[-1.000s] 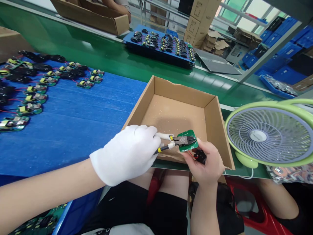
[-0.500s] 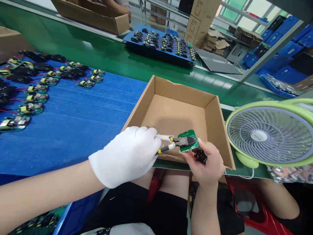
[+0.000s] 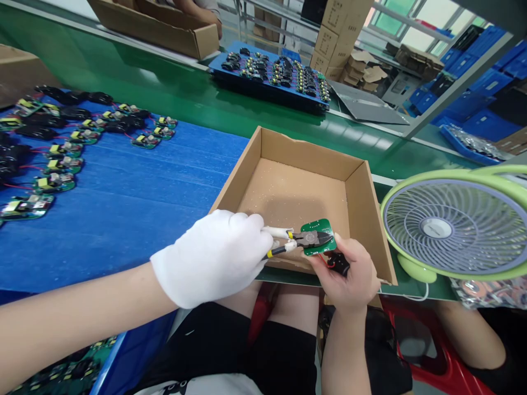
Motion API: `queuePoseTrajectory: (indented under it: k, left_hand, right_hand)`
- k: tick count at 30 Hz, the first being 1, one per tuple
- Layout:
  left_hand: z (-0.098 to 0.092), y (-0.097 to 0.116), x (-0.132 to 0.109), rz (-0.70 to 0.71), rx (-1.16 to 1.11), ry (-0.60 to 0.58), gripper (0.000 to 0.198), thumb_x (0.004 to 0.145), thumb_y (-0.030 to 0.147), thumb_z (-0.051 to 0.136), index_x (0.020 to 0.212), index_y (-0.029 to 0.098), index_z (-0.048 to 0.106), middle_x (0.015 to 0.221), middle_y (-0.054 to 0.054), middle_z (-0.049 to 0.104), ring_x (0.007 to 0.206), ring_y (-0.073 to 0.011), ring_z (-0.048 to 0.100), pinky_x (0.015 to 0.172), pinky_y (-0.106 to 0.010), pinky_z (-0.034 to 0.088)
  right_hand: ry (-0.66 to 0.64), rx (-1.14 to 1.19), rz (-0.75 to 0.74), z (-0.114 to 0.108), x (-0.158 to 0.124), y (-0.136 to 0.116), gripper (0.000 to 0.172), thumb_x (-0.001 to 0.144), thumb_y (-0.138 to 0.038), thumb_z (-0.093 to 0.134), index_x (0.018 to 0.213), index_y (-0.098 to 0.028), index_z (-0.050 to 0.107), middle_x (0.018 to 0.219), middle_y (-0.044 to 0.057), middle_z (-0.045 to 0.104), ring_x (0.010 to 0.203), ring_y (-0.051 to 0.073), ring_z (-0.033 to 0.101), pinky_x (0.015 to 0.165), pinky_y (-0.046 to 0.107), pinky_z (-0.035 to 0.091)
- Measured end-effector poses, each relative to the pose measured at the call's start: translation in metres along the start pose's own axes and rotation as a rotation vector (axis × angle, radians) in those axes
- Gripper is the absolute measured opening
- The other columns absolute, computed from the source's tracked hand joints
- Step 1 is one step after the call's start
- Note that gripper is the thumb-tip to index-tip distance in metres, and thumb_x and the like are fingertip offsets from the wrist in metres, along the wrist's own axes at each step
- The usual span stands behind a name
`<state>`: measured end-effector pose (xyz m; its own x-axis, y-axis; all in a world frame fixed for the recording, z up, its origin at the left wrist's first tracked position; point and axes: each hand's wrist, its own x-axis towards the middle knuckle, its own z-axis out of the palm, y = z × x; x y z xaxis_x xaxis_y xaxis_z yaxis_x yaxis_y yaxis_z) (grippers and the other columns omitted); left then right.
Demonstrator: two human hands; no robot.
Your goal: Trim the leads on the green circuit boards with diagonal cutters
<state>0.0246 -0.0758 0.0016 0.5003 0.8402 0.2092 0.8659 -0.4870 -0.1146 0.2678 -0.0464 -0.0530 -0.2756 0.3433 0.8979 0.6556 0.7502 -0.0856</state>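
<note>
My left hand [image 3: 218,255], in a white glove, is closed round the handles of a pair of diagonal cutters [image 3: 310,239]. The dark jaws lie across the face of a green circuit board [image 3: 319,226], their tips near its right edge. My bare right hand [image 3: 349,271] grips that board by its right and lower edges. A black part with a red wire [image 3: 338,264] hangs below the board, partly hidden by my fingers. Both hands are over the front of a shallow cardboard box [image 3: 304,184], with small bright specks scattered on its bottom.
Several wired circuit boards [image 3: 53,181] lie on the blue mat [image 3: 135,208] at left. A green fan [image 3: 436,227] stands right of the box. Across the bench is a blue tray of boards [image 3: 272,96]. Another person's arm [image 3: 469,334] shows at lower right.
The cutters and the board have barely shifted, with a slight tilt of the board. My left hand stays on the handles and my right hand on the board.
</note>
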Motion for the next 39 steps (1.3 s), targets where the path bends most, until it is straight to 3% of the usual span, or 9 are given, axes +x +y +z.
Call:
queuePoseTrajectory:
  k: [5, 11, 22, 26, 29, 34, 39]
  left_hand:
    - [-0.003, 0.000, 0.005, -0.025, 0.057, -0.031, 0.032, 0.098, 0.020, 0.051, 0.082, 0.025, 0.078, 0.064, -0.007, 0.062, 0.055, -0.0282, 0.065, 0.053, -0.037, 0.022]
    - [0.006, -0.003, 0.004, -0.033, -0.031, -0.052, 0.031, 0.102, 0.027, 0.058, 0.116, 0.025, 0.086, 0.081, -0.007, 0.074, 0.065, -0.0271, 0.072, 0.057, -0.035, 0.036]
    - [0.007, -0.008, -0.003, 0.015, -0.001, 0.025, 0.027, 0.100, 0.022, 0.057, 0.096, 0.021, 0.083, 0.079, -0.008, 0.072, 0.065, -0.0276, 0.070, 0.059, -0.038, 0.043]
    - [0.006, -0.013, -0.008, 0.038, 0.018, 0.106, 0.029, 0.101, 0.021, 0.055, 0.096, 0.021, 0.083, 0.079, -0.009, 0.071, 0.066, -0.0270, 0.068, 0.059, -0.038, 0.042]
    - [0.006, -0.013, -0.009, 0.061, 0.007, 0.167, 0.029, 0.101, 0.017, 0.054, 0.099, 0.020, 0.082, 0.078, -0.009, 0.070, 0.064, -0.0277, 0.067, 0.057, -0.040, 0.042]
    - [0.005, -0.011, -0.006, 0.081, -0.038, 0.127, 0.025, 0.094, 0.012, 0.059, 0.100, 0.021, 0.082, 0.090, -0.011, 0.075, 0.070, -0.0289, 0.070, 0.062, -0.041, 0.047]
    - [-0.003, -0.021, -0.007, 0.091, -0.092, 0.116, 0.021, 0.098, 0.021, 0.061, 0.105, 0.022, 0.080, 0.099, -0.012, 0.076, 0.079, -0.0315, 0.072, 0.066, -0.043, 0.050]
  right_hand:
    - [0.006, -0.027, 0.032, 0.002, 0.004, -0.004, 0.025, 0.115, -0.040, 0.070, 0.132, -0.022, 0.069, 0.072, -0.004, 0.069, 0.055, 0.017, 0.066, 0.056, 0.029, 0.055]
    - [-0.003, -0.064, 0.061, 0.000, 0.007, -0.004, 0.028, 0.115, -0.049, 0.069, 0.120, -0.022, 0.073, 0.070, -0.003, 0.071, 0.053, 0.017, 0.069, 0.053, 0.029, 0.058]
    - [-0.087, 0.013, 0.068, -0.004, 0.005, -0.002, 0.036, 0.114, -0.047, 0.070, 0.137, -0.019, 0.074, 0.079, 0.001, 0.078, 0.062, 0.018, 0.073, 0.061, 0.028, 0.060]
    - [-0.117, 0.022, 0.074, -0.006, 0.007, -0.003, 0.030, 0.114, -0.040, 0.069, 0.135, -0.019, 0.074, 0.077, 0.000, 0.077, 0.061, 0.018, 0.072, 0.061, 0.028, 0.058]
    - [-0.140, 0.039, 0.068, -0.007, 0.008, -0.004, 0.034, 0.117, -0.047, 0.064, 0.134, -0.018, 0.073, 0.075, 0.000, 0.075, 0.060, 0.018, 0.071, 0.061, 0.028, 0.058]
    - [-0.163, 0.058, 0.058, -0.009, 0.007, -0.002, 0.033, 0.116, -0.040, 0.065, 0.138, -0.017, 0.072, 0.079, 0.001, 0.078, 0.066, 0.019, 0.074, 0.065, 0.028, 0.059]
    - [-0.172, 0.057, 0.051, -0.011, 0.005, -0.001, 0.035, 0.117, -0.044, 0.061, 0.139, -0.019, 0.073, 0.081, 0.002, 0.078, 0.069, 0.021, 0.076, 0.067, 0.029, 0.061]
